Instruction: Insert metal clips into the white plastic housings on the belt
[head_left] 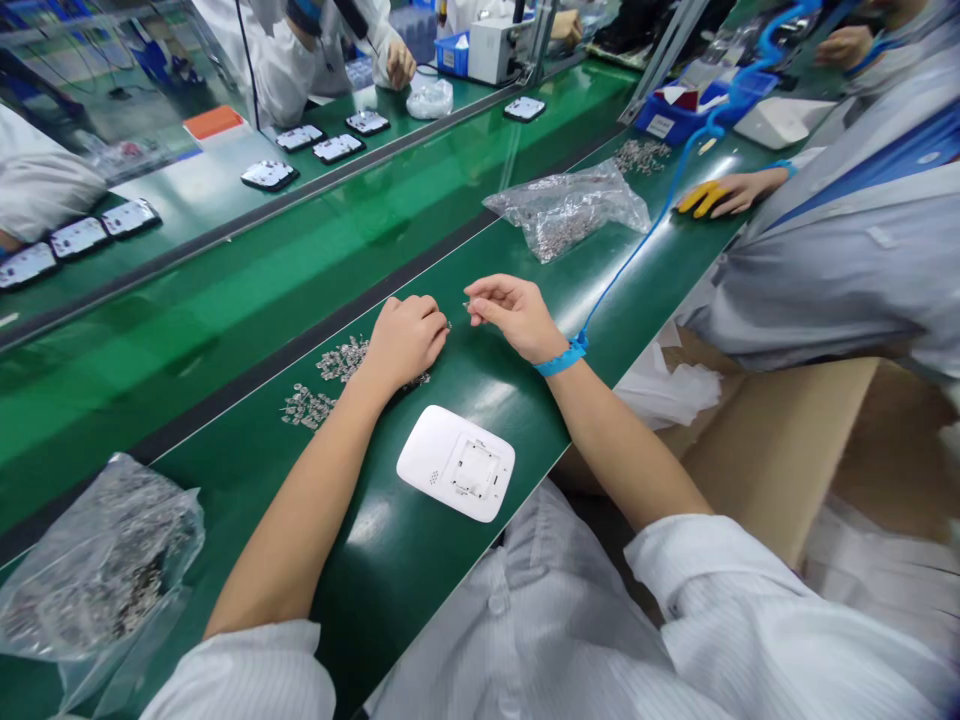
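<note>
My right hand (514, 315), with a blue wrist strap (562, 358) on its wrist, pinches a small shiny metal piece (466, 305) between thumb and fingertips above the green bench. To its left, my left hand (409, 340) is closed with curled fingers, and a tiny metal bit (449, 325) shows at its fingertips. Beside and partly under that hand lie loose small metal pieces (341, 360), some hidden by it. A white plastic housing (424, 450) with a square recess and a small cluster of holes rests on the bench nearer to me, touched by neither hand.
Clear plastic bags of small metal parts lie at left (90, 570) and further right (574, 205). A co-worker's hand (731, 192) with yellow finger covers rests at right, near a blue bin (697, 120). A cardboard box (780, 450) stands below. Behind the green conveyor (247, 290) others work.
</note>
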